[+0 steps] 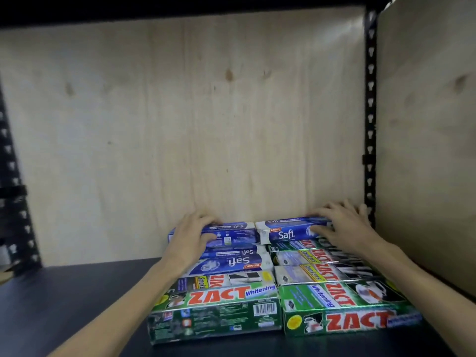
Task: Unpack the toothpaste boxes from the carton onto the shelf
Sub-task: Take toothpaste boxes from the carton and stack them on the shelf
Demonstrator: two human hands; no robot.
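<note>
Several toothpaste boxes lie flat in two columns on the dark shelf [77, 305]. Green Zact boxes [219, 313] fill the front rows. Blue Safi boxes sit at the back against the plywood wall. My left hand [190, 235] grips the rear left Safi box [231, 234], thumb on its near side and fingers over its top. My right hand [345, 225] grips the rear right Safi box [286, 231] at its right end, thumb on the front face. No carton is in view.
A plywood back panel [180, 124] closes the shelf bay. Black perforated uprights stand at the right [370, 112] and the left [15, 189]. A plywood side panel [425, 150] runs along the right of the boxes. Bare shelf surface lies left of the boxes.
</note>
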